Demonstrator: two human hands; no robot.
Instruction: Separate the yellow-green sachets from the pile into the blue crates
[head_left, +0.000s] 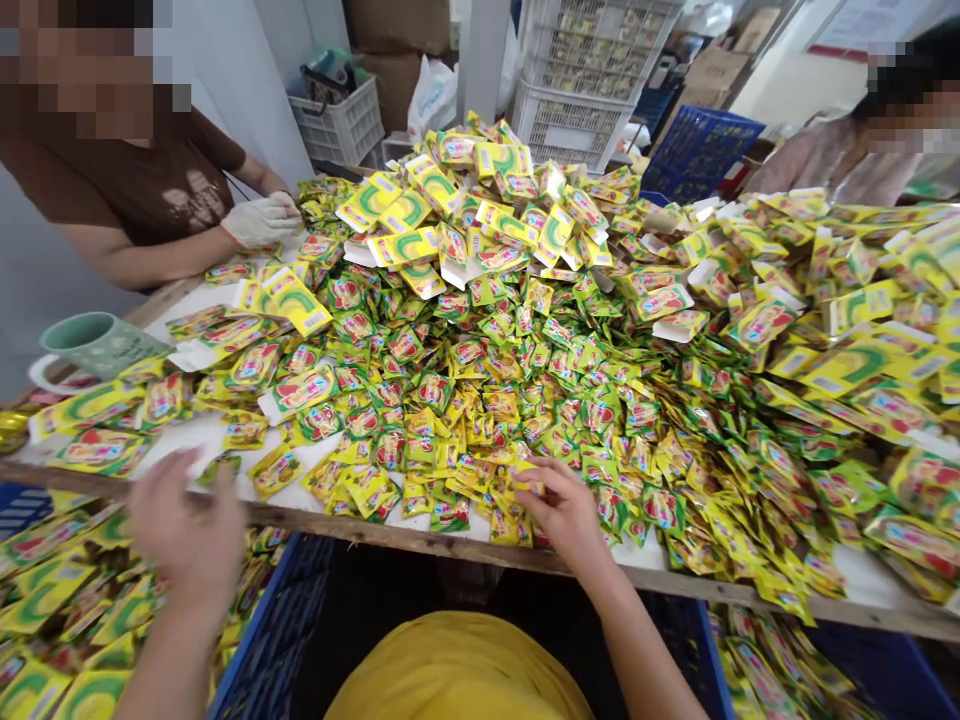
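My left hand point(186, 515) hovers over the table's front edge at the left, blurred by motion. Its thumb and fingers look apart, and I see nothing between them. Close by lie a flat yellow carton point(97, 452) and a few small sachets point(276, 470). My right hand point(562, 508) is at the front edge of the sachet heap, thumb and fingertips closed on a small yellow sachet point(531, 480). Around it spread many green and yellow sachets point(480, 400) with red fruit prints. Yellow cartons point(420, 245), some with white flaps open, are piled on top.
A green mug point(97, 340) stands at the left. Blue crates point(274, 600) sit below the wooden table edge point(420, 535), some with cartons. A gloved person point(262, 220) is across at the left, another person point(832, 160) at the right. White crates point(570, 120) are stacked behind.
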